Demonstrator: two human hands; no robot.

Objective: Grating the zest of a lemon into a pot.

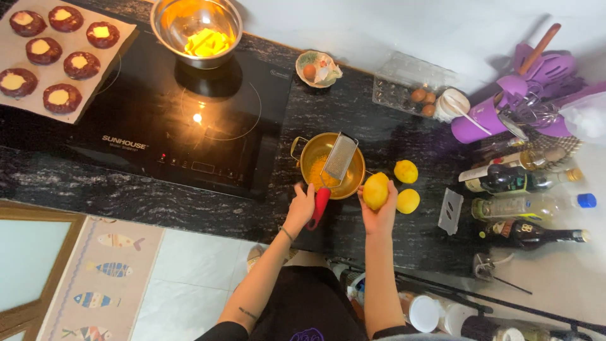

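My left hand (302, 203) grips the red handle of a small metal grater (339, 158), whose blade rests over a golden pot (310, 158) with yellow zest inside. My right hand (381, 213) holds a lemon (375, 190) just right of the pot's rim. Two more lemons (406, 171) (408, 201) lie on the dark counter beside my right hand.
A black induction hob (189, 126) carries a steel bowl (189, 28) of yellow pieces. A tray of dark cookies (53, 53) sits far left. Egg shells in a dish (317, 68), an egg carton (413, 88), purple utensils (530, 95) and several bottles (524, 189) stand at the right.
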